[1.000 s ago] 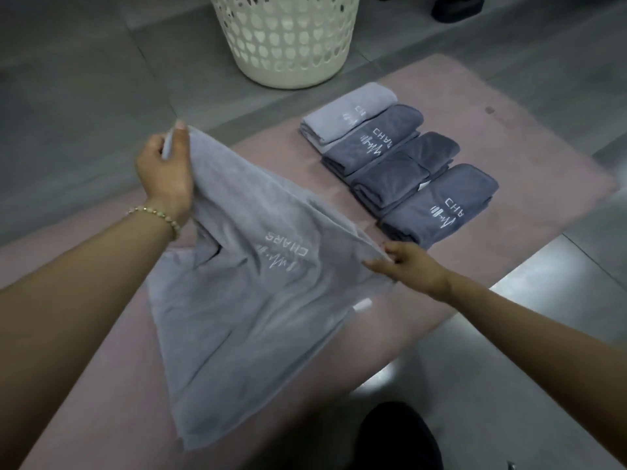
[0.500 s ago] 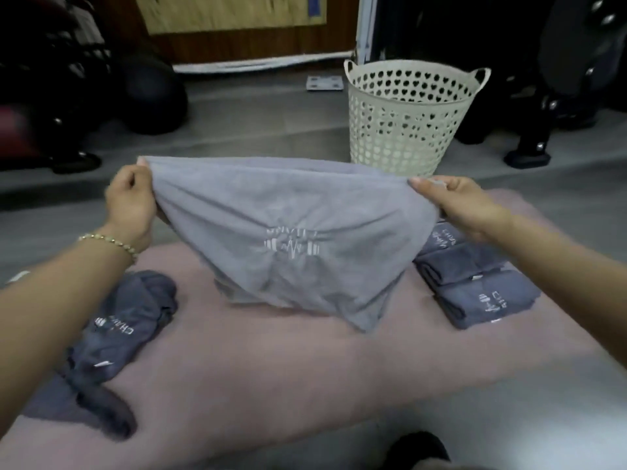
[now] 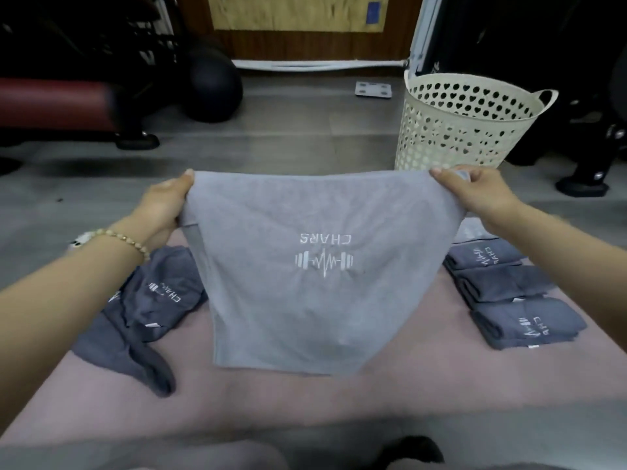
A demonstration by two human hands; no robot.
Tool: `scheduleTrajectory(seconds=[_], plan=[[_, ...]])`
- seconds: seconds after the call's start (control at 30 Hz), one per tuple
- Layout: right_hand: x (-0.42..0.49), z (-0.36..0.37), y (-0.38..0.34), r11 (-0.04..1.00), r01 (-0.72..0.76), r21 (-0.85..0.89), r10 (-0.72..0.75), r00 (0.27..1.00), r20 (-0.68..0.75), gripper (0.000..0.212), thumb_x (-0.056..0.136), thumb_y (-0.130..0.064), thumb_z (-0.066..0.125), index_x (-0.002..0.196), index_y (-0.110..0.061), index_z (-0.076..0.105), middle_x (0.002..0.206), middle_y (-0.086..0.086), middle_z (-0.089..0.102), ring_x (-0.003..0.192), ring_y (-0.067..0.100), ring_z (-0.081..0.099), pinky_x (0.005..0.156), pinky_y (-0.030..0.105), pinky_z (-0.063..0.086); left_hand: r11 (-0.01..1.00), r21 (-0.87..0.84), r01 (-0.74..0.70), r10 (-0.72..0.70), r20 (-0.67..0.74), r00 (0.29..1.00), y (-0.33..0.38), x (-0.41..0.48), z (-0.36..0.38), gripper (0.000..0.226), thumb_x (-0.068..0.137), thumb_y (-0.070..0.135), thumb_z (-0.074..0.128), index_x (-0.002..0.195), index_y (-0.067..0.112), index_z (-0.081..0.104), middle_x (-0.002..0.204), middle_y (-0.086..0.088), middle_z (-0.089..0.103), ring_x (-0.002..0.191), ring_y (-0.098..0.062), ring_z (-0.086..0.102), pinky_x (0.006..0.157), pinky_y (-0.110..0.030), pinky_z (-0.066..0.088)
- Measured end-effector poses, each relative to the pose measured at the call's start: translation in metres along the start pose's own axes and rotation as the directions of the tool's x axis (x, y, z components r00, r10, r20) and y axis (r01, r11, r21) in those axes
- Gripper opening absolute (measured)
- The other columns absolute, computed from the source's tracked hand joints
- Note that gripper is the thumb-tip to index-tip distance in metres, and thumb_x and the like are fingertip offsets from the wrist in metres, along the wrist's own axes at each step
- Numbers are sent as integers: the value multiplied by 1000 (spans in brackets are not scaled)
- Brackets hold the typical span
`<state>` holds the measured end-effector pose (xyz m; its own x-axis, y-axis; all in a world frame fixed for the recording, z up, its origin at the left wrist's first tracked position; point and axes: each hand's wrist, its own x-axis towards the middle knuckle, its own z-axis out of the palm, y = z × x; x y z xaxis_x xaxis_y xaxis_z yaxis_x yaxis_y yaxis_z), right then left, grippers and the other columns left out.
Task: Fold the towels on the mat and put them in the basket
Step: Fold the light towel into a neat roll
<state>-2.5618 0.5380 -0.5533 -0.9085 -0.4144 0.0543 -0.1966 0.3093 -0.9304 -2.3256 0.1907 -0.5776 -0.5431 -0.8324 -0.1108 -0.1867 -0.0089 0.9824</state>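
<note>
Light grey towel (image 3: 305,273): held up spread, hanging flat in front of the person over the middle of the pink mat (image 3: 305,408). White dumbbell logo faces the camera, lettering upside down. Whether the bottom edge reaches the mat cannot be told.

Left hand (image 3: 163,206): fingers curled round the towel's top left corner, thumb on the front of the cloth. Beaded bracelet (image 3: 125,239) on that wrist.

Right hand (image 3: 475,195): pinches the top right corner, thumb on top, other fingers tucked behind the cloth. The top edge runs taut between the two hands.

On the mat, left of the towel: dark towels (image 3: 152,300), unfolded, in a loose heap. Right of it: a row of folded towels (image 3: 509,293), side by side, the farthest partly hidden behind the right wrist.

Cream basket (image 3: 464,130): upright on the grey floor beyond the mat's far right end, heart-shaped holes in its wall, near the right hand in the view.

Farther back: a black ball (image 3: 212,84), a red padded bench (image 3: 51,103), a flat scale (image 3: 373,89) on the floor.
</note>
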Motion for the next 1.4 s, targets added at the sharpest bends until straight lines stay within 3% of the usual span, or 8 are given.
scheduleTrajectory(seconds=[0.23,0.4,0.57,0.67,0.83,1.07,1.2,1.4], plan=[[55,68,108,973,-149,-175,161,985,58,38,73,-41,78,59,-9,63,65,-5,57,68,8,49,61,28,41,984,167,69,-58,-67,996,-103,51,53,23,97,28,50,87,9,58,89,-10,52,74,-19,50,41,-11,46],[98,99,152,933,-150,-327,198,973,117,34,80,-32,74,92,0,74,89,6,68,84,14,58,77,30,47,960,257,107,-76,-128,989,-151,109,69,35,91,32,59,67,7,60,73,-13,56,76,-18,51,67,-30,48],[151,120,185,798,-181,-575,218,976,-4,32,86,-38,65,94,-8,74,77,10,70,85,27,66,69,28,46,966,228,119,-107,-64,992,-176,160,86,37,95,29,54,64,9,58,37,9,57,31,-2,50,39,-12,45],[180,145,214,903,-375,-208,368,927,-76,26,89,-23,64,90,1,72,53,3,66,57,20,63,70,31,57,985,126,122,-117,-45,992,-191,182,100,27,97,25,50,79,10,64,52,11,66,51,-1,62,55,-12,51],[162,171,261,883,-464,-69,469,880,73,52,93,-15,58,141,-8,38,129,17,55,96,22,54,80,28,45,875,407,263,-290,6,957,-250,167,112,62,97,36,46,149,16,20,151,-12,30,137,-26,34,112,-32,28],[46,148,343,829,-489,-272,515,857,28,31,80,-13,74,107,-6,59,97,12,61,93,27,59,91,36,47,805,512,299,-389,77,918,-342,77,77,24,94,21,55,108,2,58,96,-14,59,73,-22,56,60,-25,48],[22,136,356,804,-535,-258,563,825,44,32,78,-21,76,103,-4,65,98,8,67,93,26,64,82,30,48,822,466,328,-392,43,919,-347,59,64,24,91,24,61,101,2,60,92,-12,63,79,-24,61,55,-15,47],[7,143,342,747,-610,-266,658,734,166,24,79,-21,76,94,-8,64,100,11,64,90,28,62,82,34,50,735,429,526,-670,338,661,-332,35,59,36,83,36,69,112,15,64,106,-2,71,93,-18,69,71,-22,54]])
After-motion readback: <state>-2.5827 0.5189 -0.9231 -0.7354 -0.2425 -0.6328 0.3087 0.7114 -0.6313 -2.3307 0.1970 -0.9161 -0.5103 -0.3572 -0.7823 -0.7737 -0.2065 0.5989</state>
